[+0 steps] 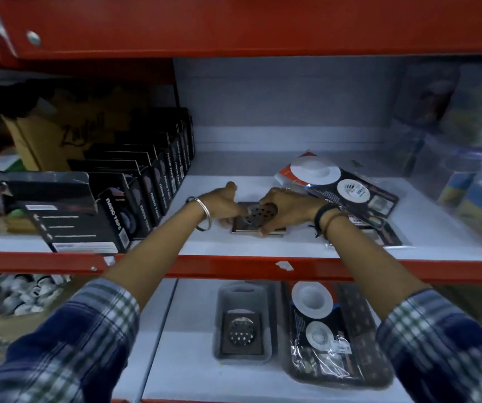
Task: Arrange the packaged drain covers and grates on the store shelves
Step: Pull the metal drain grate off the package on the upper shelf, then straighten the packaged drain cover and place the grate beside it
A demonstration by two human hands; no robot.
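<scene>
Steel, square and shiny, the drain grate (255, 219) lay flat on the white middle shelf (263, 245), close to its red front edge, with both hands on it. The left hand (223, 203) met its left edge, thumb raised and fingers curled down toward the shelf beside the plate; whether those fingers actually gripped it could not be told. The right hand (284, 209) covered the right half, fingers bent over the top and the thumb tucked under the front edge, so this hand held the plate. A round patch of dark punched holes showed between the two hands.

Just right of the right hand, two carded drain cover packs (347, 187) lay on the same shelf, overlapping at a slant, the upper one showing a white round cover and a smaller perforated disc under clear plastic; the lower one was mostly hidden by the wrist. On the shelf below lay one grey tray pack (244, 321) holding a similar square grate, and beside it, nearly touching, one more carded pack (332, 335) with two white round pieces. To the left on the middle shelf stood a row of black nano tape boxes (146, 184), about nine, upright and packed front to back. Blurred clear-wrapped goods (466, 170) filled the right end.
</scene>
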